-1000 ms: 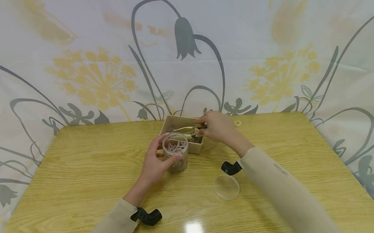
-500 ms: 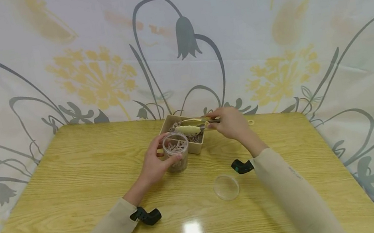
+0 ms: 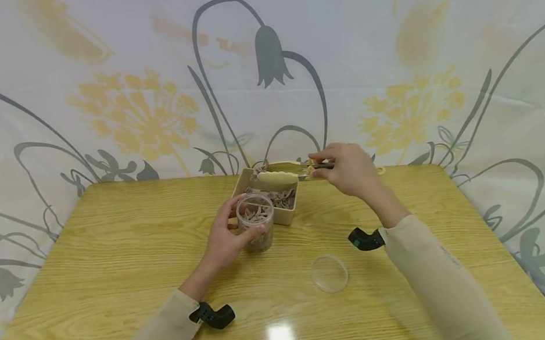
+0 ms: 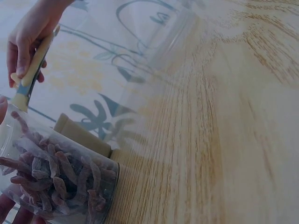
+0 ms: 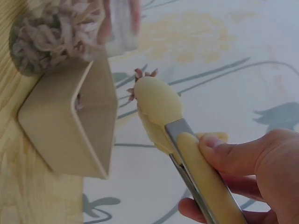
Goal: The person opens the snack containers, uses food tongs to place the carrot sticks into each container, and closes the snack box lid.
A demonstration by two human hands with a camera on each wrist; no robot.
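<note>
My left hand (image 3: 224, 237) grips a clear round jar (image 3: 260, 241), its fingers and thumb around the side. Small, dusty, brownish-pink strips (image 4: 60, 182) fill much of the jar. With my right hand (image 3: 350, 169) I hold yellow-and-metal tongs (image 5: 161, 102) by the handles. A few strips (image 5: 136, 80) stick out between the tongs' closed tips, above a beige rectangular box (image 5: 56, 123). More of the strips (image 3: 284, 199) lie in the box, which stands right behind the jar; the jar hides its near left corner.
A clear round lid (image 3: 329, 274) lies on the wooden table (image 3: 133, 261) to the right and in front of the jar. A flower-patterned cloth (image 3: 137, 114) hangs close behind the box along the table's back edge.
My right hand has moved right and up, lifting the tongs out of the box with a few strips in their tips. My left hand and the jar have stayed in place.
</note>
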